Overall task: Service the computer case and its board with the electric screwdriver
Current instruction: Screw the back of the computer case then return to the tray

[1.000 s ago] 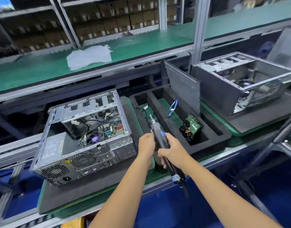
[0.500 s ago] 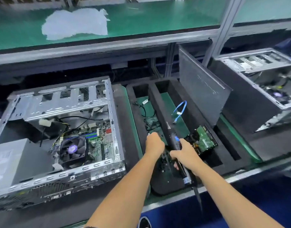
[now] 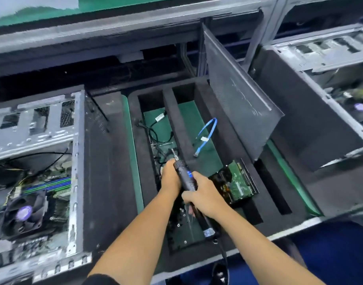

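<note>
My right hand (image 3: pixel 204 201) grips the black electric screwdriver (image 3: pixel 186 179) around its middle, bit pointing away over the foam tray (image 3: pixel 199 93). Its blue light is lit and its cord runs off the bench edge. My left hand (image 3: pixel 169 177) is right beside the screwdriver's front end, down in the tray's left compartment; its fingers are hidden. The open computer case (image 3: pixel 75 161) lies at the left, showing its board, memory slots and fan (image 3: pixel 23 212).
A hard drive (image 3: pixel 237 183) with a green board leans in the tray right of my right hand. A blue cable (image 3: pixel 207 131), black cables and loose screws (image 3: pixel 181 214) lie in the compartments. A dark side panel (image 3: pixel 238 108) stands beside a second case (image 3: pixel 328 58).
The view has moved closer and lower over the tray. Both hands with the screwdriver have dropped from above the bench edge into the tray's left compartment.
</note>
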